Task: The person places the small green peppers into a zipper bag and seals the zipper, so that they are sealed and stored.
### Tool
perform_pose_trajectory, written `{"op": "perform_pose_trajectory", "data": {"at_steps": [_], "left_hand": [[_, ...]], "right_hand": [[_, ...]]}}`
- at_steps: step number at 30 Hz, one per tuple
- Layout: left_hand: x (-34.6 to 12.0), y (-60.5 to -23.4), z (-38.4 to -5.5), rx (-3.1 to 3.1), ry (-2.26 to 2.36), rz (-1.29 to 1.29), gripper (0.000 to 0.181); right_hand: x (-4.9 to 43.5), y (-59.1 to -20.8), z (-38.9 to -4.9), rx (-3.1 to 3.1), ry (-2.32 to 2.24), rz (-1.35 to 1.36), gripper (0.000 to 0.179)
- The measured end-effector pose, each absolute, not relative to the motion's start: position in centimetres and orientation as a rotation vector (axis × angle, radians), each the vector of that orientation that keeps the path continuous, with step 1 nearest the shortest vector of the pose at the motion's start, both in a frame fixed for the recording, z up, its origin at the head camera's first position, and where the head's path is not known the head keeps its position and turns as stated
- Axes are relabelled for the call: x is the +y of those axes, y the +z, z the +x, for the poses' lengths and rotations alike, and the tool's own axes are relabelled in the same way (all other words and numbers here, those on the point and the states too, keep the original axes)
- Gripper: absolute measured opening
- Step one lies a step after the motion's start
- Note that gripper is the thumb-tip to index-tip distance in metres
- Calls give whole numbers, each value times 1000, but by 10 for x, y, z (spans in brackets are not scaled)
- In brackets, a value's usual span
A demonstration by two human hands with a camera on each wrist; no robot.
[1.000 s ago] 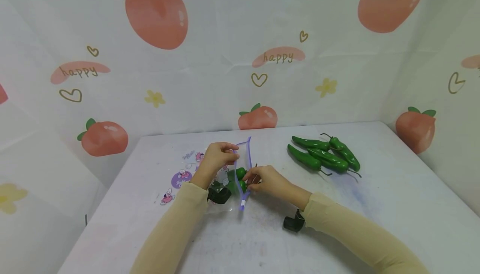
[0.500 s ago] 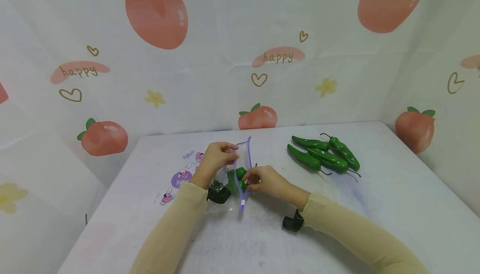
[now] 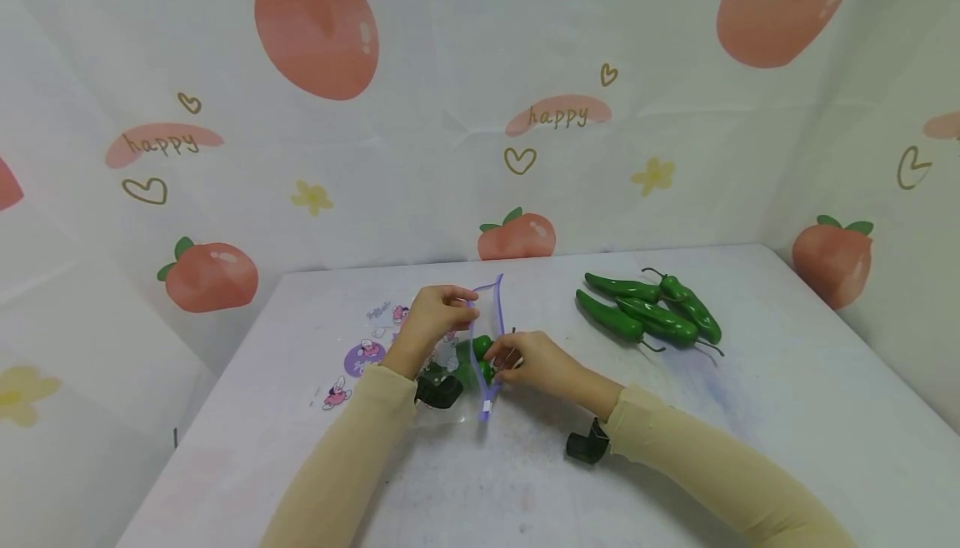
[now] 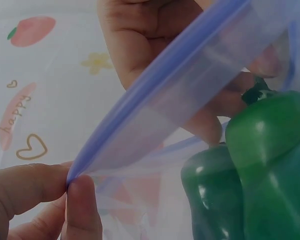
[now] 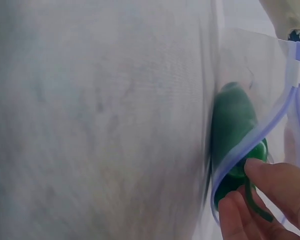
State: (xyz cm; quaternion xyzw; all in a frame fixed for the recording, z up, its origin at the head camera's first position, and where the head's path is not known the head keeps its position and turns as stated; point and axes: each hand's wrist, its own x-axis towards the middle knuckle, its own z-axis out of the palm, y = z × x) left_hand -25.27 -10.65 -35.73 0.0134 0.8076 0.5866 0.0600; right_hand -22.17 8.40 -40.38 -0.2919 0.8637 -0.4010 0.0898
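A clear zip bag (image 3: 498, 306) with a purple zip edge lies on its side, mouth gaping rightward. The left hand (image 3: 435, 315) pinches the top of that edge between thumb and fingers, seen close in the left wrist view. At the mouth, the right hand (image 3: 540, 361) holds a green pepper (image 5: 232, 110) by its stem end, thumb and fingers round the curved stem (image 5: 257, 205). Most of this pepper is inside the bag. Beside it in the left wrist view stands another green pepper (image 4: 210, 185), also within the bag. The left forearm hides part of the bag.
Several long green peppers (image 3: 652, 315) lie in a group at the back right of the white table (image 3: 465, 490). A white slider (image 3: 487, 406) sits at the zip's near end. A fruit-printed cloth (image 3: 420, 156) hangs behind the table. Each wrist wears a black camera (image 3: 587, 445).
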Motion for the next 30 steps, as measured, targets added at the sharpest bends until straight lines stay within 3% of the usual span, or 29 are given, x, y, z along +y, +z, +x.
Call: {"op": "perform_pose_trajectory", "data": {"at_steps": [30], "left_hand": [[-109,-355,-250,2446,1757,74,25]], "right_hand": [[102,-373,-219,2594,-1363,-843,25]]}}
